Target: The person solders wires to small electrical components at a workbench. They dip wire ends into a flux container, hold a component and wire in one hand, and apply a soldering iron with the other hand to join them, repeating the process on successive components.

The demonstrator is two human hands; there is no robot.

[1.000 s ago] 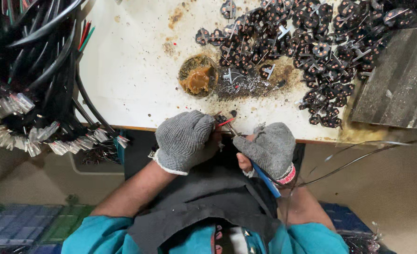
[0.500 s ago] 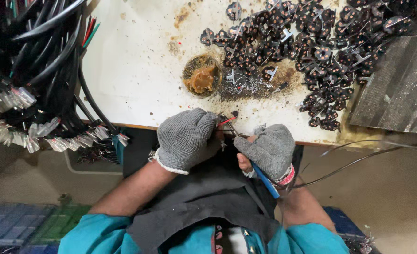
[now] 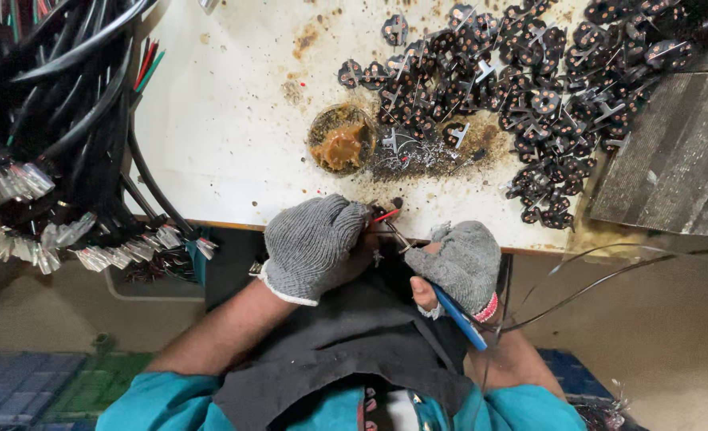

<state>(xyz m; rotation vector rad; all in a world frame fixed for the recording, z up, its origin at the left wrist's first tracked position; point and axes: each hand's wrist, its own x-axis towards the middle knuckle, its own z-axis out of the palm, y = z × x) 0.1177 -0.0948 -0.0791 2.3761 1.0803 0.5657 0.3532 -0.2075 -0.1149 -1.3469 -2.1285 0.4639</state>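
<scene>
Both grips unchanged on red wire

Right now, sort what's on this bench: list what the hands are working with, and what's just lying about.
In use:
left hand, its grip closed on a red wire
right hand, its grip closed on a blue-handled tool

Lying about:
pile of black plug parts
paste tin
cable bundle
grey board

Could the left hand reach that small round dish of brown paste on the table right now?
Probably yes: the left hand sits at the table edge just below the dish of brown paste, with only bare tabletop between, though it is gripping a wired part.
</scene>
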